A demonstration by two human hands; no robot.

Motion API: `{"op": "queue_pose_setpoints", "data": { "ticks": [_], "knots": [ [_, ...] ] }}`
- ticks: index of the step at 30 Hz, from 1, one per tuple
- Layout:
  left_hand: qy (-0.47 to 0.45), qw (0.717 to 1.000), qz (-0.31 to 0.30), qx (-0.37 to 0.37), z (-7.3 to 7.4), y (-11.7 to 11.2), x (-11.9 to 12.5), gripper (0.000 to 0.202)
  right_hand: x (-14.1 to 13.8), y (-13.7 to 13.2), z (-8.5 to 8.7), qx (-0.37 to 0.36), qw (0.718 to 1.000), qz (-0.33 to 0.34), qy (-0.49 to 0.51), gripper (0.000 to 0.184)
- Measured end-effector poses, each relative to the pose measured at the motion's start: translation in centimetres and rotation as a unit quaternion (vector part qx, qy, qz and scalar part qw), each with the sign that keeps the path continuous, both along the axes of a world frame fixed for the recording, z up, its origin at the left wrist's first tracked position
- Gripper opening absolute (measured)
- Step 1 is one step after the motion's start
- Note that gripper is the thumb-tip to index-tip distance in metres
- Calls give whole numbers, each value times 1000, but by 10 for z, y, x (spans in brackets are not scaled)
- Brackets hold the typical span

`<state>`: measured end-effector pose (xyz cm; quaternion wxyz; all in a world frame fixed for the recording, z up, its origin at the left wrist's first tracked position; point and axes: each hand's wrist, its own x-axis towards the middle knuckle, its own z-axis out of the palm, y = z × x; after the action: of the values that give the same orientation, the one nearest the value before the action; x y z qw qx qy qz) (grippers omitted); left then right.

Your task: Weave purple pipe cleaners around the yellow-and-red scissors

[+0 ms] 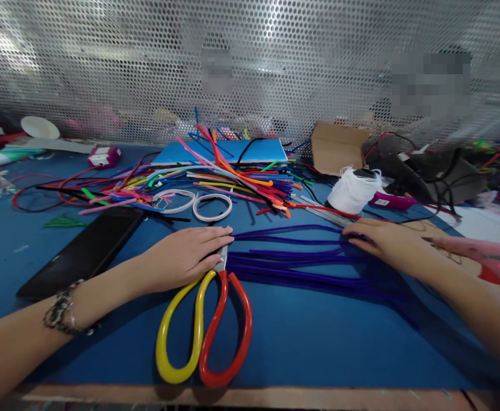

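Note:
Several dark blue pipe cleaners [293, 268] lie side by side across the blue tabletop between my hands. My left hand [185, 257] rests with fingers stretched out over their left ends and over the blades of a pair of scissors [221, 260]. The scissors have one yellow and one red handle, pointing toward me; most of the blades are hidden under the hand. At the right, my right hand [382, 242] has thumb and fingers closed around the end of the upper blue pipe cleaners. The other strands run beneath its wrist.
A heap of coloured pipe cleaners [241, 177] lies behind, with two white rings [212, 207] in front. A white thread spool [355, 190] and cardboard piece [338, 148] stand back right. A pink glue gun [496, 257] lies right, a black flat object [87, 248] left. Perforated metal [147, 68] closes the back.

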<state>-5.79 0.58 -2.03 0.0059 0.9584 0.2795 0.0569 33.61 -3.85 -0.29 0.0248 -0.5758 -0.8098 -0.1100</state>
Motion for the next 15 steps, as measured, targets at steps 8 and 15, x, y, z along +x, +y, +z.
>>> {"op": "queue_pose_setpoints", "data": {
  "ticks": [8, 15],
  "knots": [
    [3, 1000, -6, 3, 1, 1, 0, 46, 8, 11, 8, -91, 996, -3, -21, 15],
    [4, 1000, -11, 3, -1, 2, -1, 46, 1, 1, -2, -46, 996, -37, -70, 26]
  ]
}}
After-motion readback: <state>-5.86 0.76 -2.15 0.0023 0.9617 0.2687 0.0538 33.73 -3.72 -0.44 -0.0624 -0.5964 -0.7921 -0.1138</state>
